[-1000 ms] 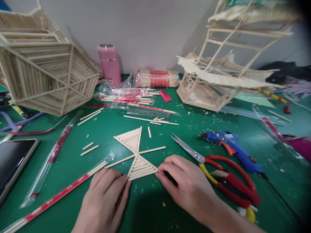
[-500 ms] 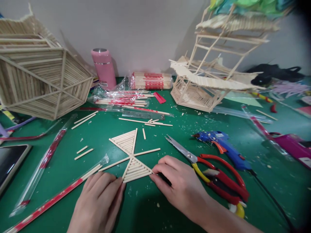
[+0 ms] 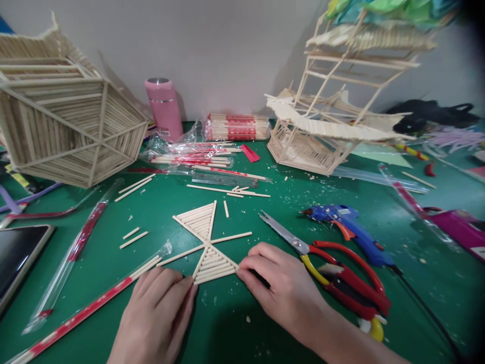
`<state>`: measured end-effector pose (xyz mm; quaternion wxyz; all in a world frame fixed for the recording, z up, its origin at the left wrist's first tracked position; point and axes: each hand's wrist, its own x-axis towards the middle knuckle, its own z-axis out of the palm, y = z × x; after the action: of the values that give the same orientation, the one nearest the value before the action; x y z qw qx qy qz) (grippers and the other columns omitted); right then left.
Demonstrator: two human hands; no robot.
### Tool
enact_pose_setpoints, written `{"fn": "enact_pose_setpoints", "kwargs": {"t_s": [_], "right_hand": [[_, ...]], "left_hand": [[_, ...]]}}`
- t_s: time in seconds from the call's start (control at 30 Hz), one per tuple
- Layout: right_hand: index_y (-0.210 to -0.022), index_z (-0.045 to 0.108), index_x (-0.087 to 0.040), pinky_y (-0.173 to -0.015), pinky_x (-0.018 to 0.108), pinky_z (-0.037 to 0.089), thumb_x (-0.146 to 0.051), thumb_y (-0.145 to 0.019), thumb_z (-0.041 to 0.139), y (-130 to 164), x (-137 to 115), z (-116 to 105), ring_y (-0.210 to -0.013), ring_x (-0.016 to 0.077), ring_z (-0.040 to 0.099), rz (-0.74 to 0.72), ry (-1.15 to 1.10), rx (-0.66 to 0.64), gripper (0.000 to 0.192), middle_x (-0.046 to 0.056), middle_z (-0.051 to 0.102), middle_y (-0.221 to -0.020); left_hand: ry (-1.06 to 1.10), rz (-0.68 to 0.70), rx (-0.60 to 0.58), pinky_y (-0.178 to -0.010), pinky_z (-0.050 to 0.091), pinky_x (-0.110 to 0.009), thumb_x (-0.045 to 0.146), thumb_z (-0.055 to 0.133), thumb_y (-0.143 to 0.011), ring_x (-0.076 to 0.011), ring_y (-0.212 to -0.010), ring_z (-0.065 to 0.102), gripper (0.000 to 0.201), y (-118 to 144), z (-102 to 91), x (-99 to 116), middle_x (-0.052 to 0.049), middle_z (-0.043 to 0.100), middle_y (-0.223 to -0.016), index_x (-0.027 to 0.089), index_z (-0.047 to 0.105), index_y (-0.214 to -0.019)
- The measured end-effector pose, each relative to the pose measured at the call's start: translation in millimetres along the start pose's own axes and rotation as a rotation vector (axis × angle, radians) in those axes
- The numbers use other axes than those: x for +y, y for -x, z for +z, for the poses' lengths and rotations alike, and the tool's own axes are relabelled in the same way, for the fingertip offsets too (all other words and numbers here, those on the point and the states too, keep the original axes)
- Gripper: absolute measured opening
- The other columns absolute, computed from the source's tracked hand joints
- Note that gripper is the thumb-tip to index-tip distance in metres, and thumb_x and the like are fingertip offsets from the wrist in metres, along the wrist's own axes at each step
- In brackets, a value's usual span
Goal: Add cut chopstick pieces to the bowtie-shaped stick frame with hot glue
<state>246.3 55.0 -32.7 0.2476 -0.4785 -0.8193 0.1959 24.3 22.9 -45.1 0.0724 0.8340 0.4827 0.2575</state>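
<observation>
A flat panel of thin wooden sticks [image 3: 206, 242], two filled triangles meeting at a point with bare spokes between them, lies on the green mat [image 3: 227, 328]. My left hand [image 3: 159, 313] rests flat on the mat, its fingertips against the near triangle's left corner. My right hand [image 3: 280, 288] is at the right corner of that triangle, fingers curled around a thin dark object [image 3: 260, 277] that is mostly hidden beneath them.
Red-handled scissors [image 3: 341, 278] and a blue glue gun [image 3: 348, 227] lie right of my right hand. A wrapped chopstick [image 3: 87, 308] and a tablet [image 3: 18, 258] sit left. Behind stand a hexagonal stick frame [image 3: 71, 131], a pink bottle [image 3: 164, 108], chopstick packets [image 3: 237, 126] and a stick tower [image 3: 326, 126].
Both hands stay at the near triangle's corners. Only the view has shifted slightly.
</observation>
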Motion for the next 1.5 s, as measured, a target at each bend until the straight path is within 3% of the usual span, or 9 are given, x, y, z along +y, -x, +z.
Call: {"fn": "enact_pose_setpoints", "kwargs": {"t_s": [0.83, 1.5], "right_hand": [[-0.074, 0.064, -0.019, -0.058, 0.026, 0.042, -0.023, -0.087, 0.049, -1.5, 0.5, 0.5, -0.066, 0.0142, 0.054, -0.022, 0.045, -0.010, 0.020, 0.003, 0.057, -0.072], [-0.074, 0.063, -0.018, -0.058, 0.025, 0.041, -0.022, -0.087, 0.047, -0.3, -2.5, -0.6, -0.066, 0.0139, 0.052, -0.047, 0.134, -0.009, 0.021, 0.003, 0.056, -0.071]], "left_hand": [[0.002, -0.023, -0.001, -0.064, 0.048, -0.028, 0.017, 0.049, -0.084, -0.0149, -0.071, 0.055, 0.010, -2.1, -1.6, 1.6, -0.003, 0.059, -0.078, 0.019, 0.058, -0.088], [-0.107, 0.069, 0.023, -0.062, 0.044, -0.027, 0.015, 0.048, -0.085, -0.0145, -0.067, 0.053, 0.009, -2.0, -0.2, -0.2, -0.002, 0.058, -0.075, 0.018, 0.057, -0.084]]}}
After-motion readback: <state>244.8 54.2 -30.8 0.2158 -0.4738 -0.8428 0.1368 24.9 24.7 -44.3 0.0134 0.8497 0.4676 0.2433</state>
